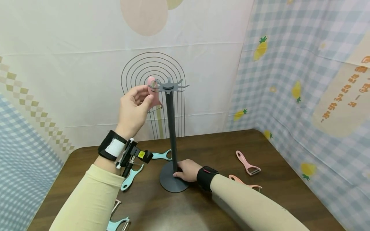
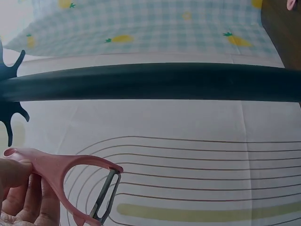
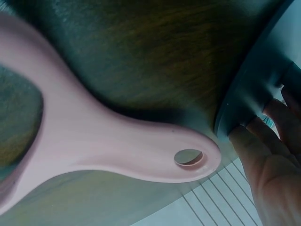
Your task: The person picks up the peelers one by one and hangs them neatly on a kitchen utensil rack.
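My left hand (image 1: 133,107) pinches a pink peeler (image 1: 155,100) by its handle, blade end down. The hole in its handle overlaps a hook at the top of a dark grey stand (image 1: 171,128). In the left wrist view the peeler's handle end (image 2: 44,160) lies just beside the hooks (image 2: 19,113), with thumb and fingers on it. Low on the stand, my right hand (image 1: 189,170) grips the foot of the pole, fingers touching the round base (image 1: 170,184). The stand is upright on the table; its other hooks carry nothing.
Turquoise peelers (image 1: 131,179) lie on the brown table (image 1: 202,205) at left and behind the stand; more lie at the front left, partly behind my left sleeve. At right lie a pink peeler (image 1: 244,160) and an orange peeler (image 1: 240,180), the latter beside my right forearm.
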### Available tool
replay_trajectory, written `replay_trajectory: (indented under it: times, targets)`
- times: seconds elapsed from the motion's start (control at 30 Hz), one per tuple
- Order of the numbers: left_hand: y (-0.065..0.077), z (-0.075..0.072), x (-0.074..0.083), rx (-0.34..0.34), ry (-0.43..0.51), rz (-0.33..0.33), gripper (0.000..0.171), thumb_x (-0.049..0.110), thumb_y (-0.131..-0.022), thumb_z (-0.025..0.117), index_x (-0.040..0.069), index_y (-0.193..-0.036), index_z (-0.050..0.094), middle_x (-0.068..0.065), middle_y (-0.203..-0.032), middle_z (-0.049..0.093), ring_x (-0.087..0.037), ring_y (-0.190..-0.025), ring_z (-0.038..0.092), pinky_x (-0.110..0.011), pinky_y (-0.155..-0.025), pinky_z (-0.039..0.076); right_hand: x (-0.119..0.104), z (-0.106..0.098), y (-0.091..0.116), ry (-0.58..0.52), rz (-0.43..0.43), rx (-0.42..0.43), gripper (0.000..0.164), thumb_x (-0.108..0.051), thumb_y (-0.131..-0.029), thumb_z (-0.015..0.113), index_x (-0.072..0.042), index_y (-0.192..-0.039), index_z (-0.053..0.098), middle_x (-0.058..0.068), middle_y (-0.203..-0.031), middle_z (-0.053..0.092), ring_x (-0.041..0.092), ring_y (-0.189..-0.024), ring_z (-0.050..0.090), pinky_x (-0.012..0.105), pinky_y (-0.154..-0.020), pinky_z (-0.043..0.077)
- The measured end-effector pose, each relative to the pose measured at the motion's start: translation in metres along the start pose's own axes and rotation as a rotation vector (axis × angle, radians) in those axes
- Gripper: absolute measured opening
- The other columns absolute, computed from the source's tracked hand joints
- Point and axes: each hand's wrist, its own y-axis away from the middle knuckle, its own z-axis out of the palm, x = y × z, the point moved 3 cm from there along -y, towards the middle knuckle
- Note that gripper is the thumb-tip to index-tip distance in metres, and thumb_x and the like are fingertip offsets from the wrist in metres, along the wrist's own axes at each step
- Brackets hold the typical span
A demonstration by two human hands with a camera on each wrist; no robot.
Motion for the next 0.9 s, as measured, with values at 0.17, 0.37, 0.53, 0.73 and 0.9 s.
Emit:
replay_trajectory:
  times: [0.17, 0.37, 0.53, 0.73, 0.9]
  targets:
    - [-0.0009, 0.0005, 0.0024, -0.001, 0.000, -0.016, 0.029, 0.012, -0.093, 0.061, 0.000, -0.119, 0.059, -0.016, -0.112, 0.069, -0.010, -0.098, 0.062, -0.017, -0.078, 0.051, 0.0007, 0.0014, -0.0005, 0.003, -0.001, 0.002, 0.035, -0.036, -0.090, 0.063, -0.009, -0.112, 0.067, 0.003, -0.099, 0.072, 0.008, -0.086, 0.061, 0.032, -0.082, 0.053]
    - [-0.0018, 0.0015, 0.0030, -0.014, -0.009, -0.015, 0.029, 0.012, -0.093, 0.061, 0.000, -0.119, 0.059, -0.016, -0.112, 0.069, -0.010, -0.099, 0.062, -0.021, -0.082, 0.052, -0.0022, -0.0004, 0.0008, 0.001, -0.001, 0.004, 0.034, -0.035, -0.090, 0.064, -0.008, -0.112, 0.068, 0.004, -0.100, 0.072, 0.009, -0.087, 0.061, 0.032, -0.083, 0.053]
    - [-0.0033, 0.0020, 0.0049, -0.020, -0.022, 0.008, 0.030, 0.011, -0.094, 0.059, 0.000, -0.121, 0.058, -0.015, -0.112, 0.068, -0.009, -0.100, 0.062, -0.022, -0.084, 0.052, -0.0048, -0.0017, 0.0022, 0.010, 0.005, 0.007, 0.035, -0.035, -0.091, 0.063, -0.008, -0.113, 0.067, 0.005, -0.102, 0.072, 0.011, -0.090, 0.062, 0.033, -0.085, 0.053]
    - [-0.0025, 0.0055, 0.0054, -0.032, -0.032, 0.024, 0.028, 0.010, -0.093, 0.060, 0.000, -0.119, 0.060, -0.015, -0.109, 0.069, -0.009, -0.097, 0.063, -0.016, -0.078, 0.050, -0.0035, 0.0016, 0.0016, 0.014, 0.011, 0.006, 0.038, -0.036, -0.091, 0.063, -0.008, -0.116, 0.066, 0.005, -0.105, 0.072, 0.012, -0.092, 0.063, 0.034, -0.086, 0.053]
    - [-0.0009, 0.0063, 0.0041, -0.048, -0.050, 0.041, 0.026, 0.010, -0.093, 0.060, -0.001, -0.116, 0.060, -0.014, -0.108, 0.069, -0.009, -0.095, 0.063, -0.015, -0.076, 0.049, -0.0012, 0.0021, 0.0005, 0.015, 0.010, 0.014, 0.038, -0.036, -0.091, 0.062, -0.008, -0.116, 0.066, 0.005, -0.105, 0.072, 0.012, -0.092, 0.063, 0.034, -0.085, 0.053]
